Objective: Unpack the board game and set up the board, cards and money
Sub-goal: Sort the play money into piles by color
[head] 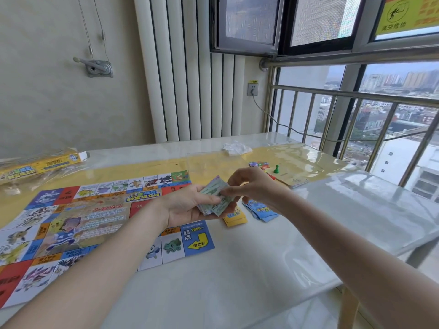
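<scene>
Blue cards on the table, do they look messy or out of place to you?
Yes. The blue cards lie fanned and slipping over one another, while the yellow cards beside them sit in a squarer stack. A crumpled white wrapper also lies loose at the table's far side.

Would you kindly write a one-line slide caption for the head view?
Both hands sort play money beside the unfolded board, yellow cards and blue cards.

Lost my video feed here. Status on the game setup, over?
Left hand holds the money stack; right hand pinches its top note. Board laid flat, yellow cards and blue cards beside it. Nothing in the way.
</scene>
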`<state>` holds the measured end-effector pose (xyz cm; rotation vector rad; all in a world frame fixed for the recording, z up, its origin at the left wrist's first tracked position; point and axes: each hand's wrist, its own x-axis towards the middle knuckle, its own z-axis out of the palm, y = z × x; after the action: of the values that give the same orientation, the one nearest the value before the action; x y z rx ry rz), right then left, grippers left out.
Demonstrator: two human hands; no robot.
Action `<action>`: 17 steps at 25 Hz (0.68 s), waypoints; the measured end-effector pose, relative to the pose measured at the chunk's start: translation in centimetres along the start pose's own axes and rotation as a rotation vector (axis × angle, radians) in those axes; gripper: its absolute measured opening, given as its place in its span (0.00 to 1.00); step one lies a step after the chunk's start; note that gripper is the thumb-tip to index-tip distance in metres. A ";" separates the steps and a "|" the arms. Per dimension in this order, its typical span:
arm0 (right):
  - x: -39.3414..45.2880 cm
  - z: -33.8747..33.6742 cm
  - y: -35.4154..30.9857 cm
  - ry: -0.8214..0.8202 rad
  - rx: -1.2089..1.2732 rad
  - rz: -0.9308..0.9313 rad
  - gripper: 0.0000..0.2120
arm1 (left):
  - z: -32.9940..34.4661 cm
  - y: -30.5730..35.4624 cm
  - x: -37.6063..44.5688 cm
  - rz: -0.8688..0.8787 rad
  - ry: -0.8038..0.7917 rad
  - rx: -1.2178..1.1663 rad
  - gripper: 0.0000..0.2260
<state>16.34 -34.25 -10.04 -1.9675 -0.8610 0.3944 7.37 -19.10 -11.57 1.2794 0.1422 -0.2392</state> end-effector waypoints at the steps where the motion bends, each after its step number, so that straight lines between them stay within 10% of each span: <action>1: 0.1 0.0 0.2 -0.006 0.002 0.006 0.07 | 0.0 0.0 0.2 0.014 0.040 -0.005 0.11; 6: 0.6 -0.4 0.4 -0.057 0.004 -0.039 0.07 | -0.3 0.7 0.4 0.064 0.163 0.027 0.09; 12: 2.1 -1.3 1.6 -0.485 -0.769 0.031 0.40 | -1.5 0.6 0.9 -0.039 0.427 0.038 0.07; 17: 3.5 -0.7 1.0 -0.526 -0.759 -0.020 0.35 | -0.1 -0.5 2.4 -0.021 0.546 -0.026 0.08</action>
<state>19.54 -32.54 -10.28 -2.5876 -1.5281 0.6585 9.54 -19.32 -12.61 1.2923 0.6230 0.1001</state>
